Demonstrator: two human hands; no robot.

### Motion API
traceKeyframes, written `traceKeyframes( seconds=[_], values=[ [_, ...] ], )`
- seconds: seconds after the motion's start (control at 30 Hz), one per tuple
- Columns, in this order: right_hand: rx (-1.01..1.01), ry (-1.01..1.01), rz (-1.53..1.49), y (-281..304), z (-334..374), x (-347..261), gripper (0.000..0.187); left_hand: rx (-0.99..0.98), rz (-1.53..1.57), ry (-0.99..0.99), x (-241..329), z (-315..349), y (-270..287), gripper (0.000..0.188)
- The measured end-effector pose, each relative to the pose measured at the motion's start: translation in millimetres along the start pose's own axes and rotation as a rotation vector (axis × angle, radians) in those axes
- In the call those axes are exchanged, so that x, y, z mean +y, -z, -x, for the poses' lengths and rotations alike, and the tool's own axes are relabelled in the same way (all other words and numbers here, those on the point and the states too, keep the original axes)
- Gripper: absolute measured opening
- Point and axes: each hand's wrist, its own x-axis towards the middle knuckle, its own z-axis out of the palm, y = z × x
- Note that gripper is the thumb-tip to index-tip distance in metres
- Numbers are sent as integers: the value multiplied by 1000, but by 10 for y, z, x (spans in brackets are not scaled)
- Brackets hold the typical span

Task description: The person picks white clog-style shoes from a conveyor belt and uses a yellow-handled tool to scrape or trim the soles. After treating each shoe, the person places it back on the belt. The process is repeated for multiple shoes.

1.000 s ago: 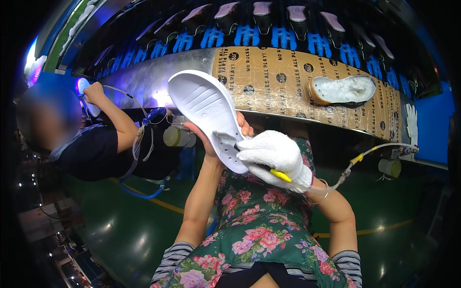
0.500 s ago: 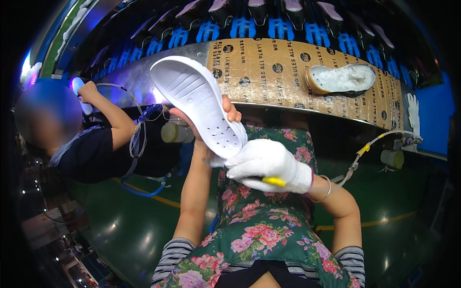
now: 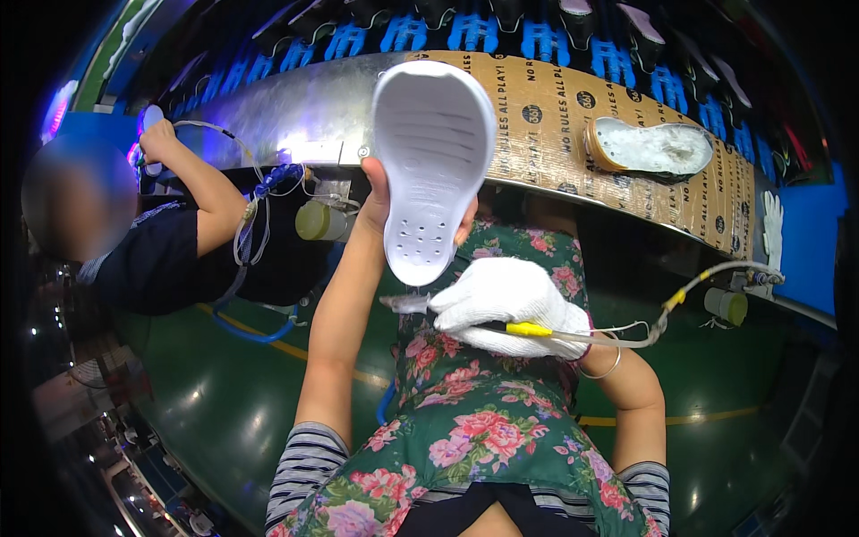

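A white shoe sole [image 3: 433,152] is held up before me, its cupped inner side in view, with ridges at the wide end and small holes near the narrow lower end. My bare left hand [image 3: 376,204] grips it from behind, thumb at one edge and fingertips at the other. In a white knit glove, my right hand [image 3: 506,300] is closed round a brush [image 3: 409,304] fed by a thin hose. The pale bristles point left, just below the sole's lower end and apart from it. Yellow tape [image 3: 528,329] wraps the hose by my palm.
Printed cardboard [image 3: 537,125] covers part of the metal bench. On it stands a tan pot with a white-crusted sole-shaped top [image 3: 653,148]. Blue clamps [image 3: 472,33] carry shoes behind. A white glove [image 3: 772,228] hangs at right. A co-worker's arm [image 3: 201,179] works at left.
The sole has swung more upright and moved right and up. My right hand has drawn slightly right and down, so the brush now shows apart from the sole.
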Motion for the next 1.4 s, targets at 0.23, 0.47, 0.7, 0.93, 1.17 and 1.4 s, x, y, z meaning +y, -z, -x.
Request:
traceKeyframes(
  seconds=[0.23,0.47,0.7,0.93,1.17,1.4],
  values=[
    [-177,-39,354,-116,67,40,31,73,43,241,45,27,28,112],
    [-20,-92,290,-11,31,130,35,152,7,392,51,-17,271,99],
    [607,-772,-482,255,91,113,21,210,223,-127,18,-569,403,119],
    [927,-728,-863,186,202,446,27,627,254,-678,-7,-255,578,56],
    [826,-897,-796,-62,114,380,26,332,558,-281,-519,956,-138,105],
    [563,-657,-246,2,-71,142,25,451,723,-296,-1024,836,-394,100]
  ],
)
